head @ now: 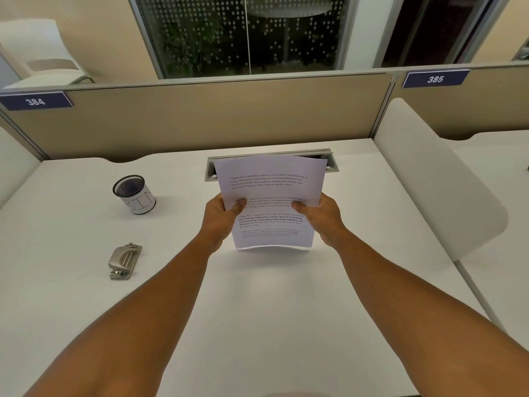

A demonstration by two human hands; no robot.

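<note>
At desk 384, left hand (221, 213) and right hand (322, 214) pinch printed sheets (270, 202) upright, apparently squaring them; the hole punch (124, 260) likely comes next.

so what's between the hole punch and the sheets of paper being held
In the head view, only bare white desk lies between the hole punch and the sheets of paper, apart from the left hand, which grips their left edge.
</note>
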